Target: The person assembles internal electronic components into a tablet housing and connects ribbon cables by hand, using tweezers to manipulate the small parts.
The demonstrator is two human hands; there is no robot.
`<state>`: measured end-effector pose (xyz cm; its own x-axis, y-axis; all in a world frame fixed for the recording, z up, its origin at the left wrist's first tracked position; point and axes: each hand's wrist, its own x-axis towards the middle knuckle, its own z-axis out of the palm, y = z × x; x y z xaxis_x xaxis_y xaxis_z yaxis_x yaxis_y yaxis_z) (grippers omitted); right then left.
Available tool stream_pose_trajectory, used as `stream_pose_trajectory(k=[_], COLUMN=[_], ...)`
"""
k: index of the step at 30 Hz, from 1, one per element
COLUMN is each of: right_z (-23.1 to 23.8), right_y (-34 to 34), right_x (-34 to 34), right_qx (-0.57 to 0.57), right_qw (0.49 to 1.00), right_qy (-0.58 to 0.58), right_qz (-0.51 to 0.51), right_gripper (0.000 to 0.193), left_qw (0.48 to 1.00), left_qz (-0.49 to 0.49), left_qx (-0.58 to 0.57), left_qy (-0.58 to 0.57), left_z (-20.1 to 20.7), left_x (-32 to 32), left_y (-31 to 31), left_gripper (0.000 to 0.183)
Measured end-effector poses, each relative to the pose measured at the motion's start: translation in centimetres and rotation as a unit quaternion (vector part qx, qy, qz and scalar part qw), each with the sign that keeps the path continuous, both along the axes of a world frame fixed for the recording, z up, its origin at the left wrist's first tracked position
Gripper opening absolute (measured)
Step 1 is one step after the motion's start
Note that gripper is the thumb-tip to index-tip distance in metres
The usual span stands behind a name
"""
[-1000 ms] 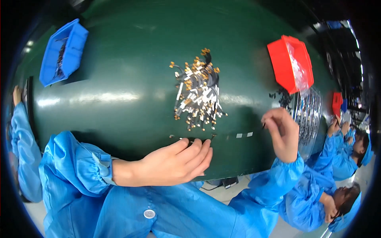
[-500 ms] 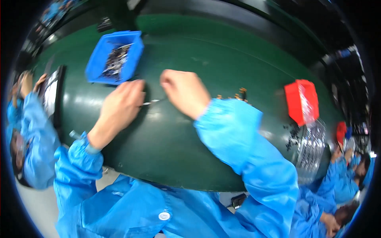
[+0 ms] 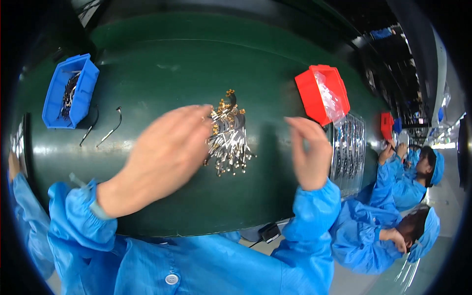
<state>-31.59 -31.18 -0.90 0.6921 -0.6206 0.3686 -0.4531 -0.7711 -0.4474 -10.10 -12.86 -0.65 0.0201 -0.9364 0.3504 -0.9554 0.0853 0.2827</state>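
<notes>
Head view: left hand (image 3: 162,152), blurred, over left side of cable pile (image 3: 230,142) on green table (image 3: 162,59); cannot tell its grip. Right hand (image 3: 312,150) right of pile, thumb and fingertips close together; cannot tell whether they pinch anything. Open gap between pile and right hand. Two loose cables (image 3: 108,134) near blue bin (image 3: 85,88), left of left hand. Clear tray (image 3: 347,188) just right of right hand; red bin (image 3: 309,98) beyond. Near table edge curves under both sleeves; wide room behind pile.
</notes>
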Motion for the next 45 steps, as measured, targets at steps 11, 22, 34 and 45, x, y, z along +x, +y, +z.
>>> stream_pose_trajectory(k=[11,22,34,45], right_z=[-5.9,-3.5,-4.5,-2.7], right_y=[1.4,0.5,-0.7,-3.1], right_x=[-5.0,-5.3,-4.4,2.8], right_qx=[-0.062,0.016,0.024,0.004], right_qw=[0.993,0.982,0.992,0.993], right_qy=[0.084,-0.043,-0.002,-0.029], right_qz=[-0.053,-0.181,-0.120,0.112], right_gripper=[0.037,0.021,0.017,0.017], left_qw=[0.984,0.994,0.985,0.993], left_qz=[-0.170,-0.093,-0.162,-0.086], left_qx=[0.046,-0.024,-0.028,0.011], left_qy=[-0.029,-0.050,-0.042,-0.075], left_z=[-6.7,-3.8,-4.4,-4.7], left_x=[-2.4,-2.6,-2.7,-2.7], left_y=[-6.6,-6.9,-6.8,-7.1], left_gripper=[0.077,0.060,0.061,0.067])
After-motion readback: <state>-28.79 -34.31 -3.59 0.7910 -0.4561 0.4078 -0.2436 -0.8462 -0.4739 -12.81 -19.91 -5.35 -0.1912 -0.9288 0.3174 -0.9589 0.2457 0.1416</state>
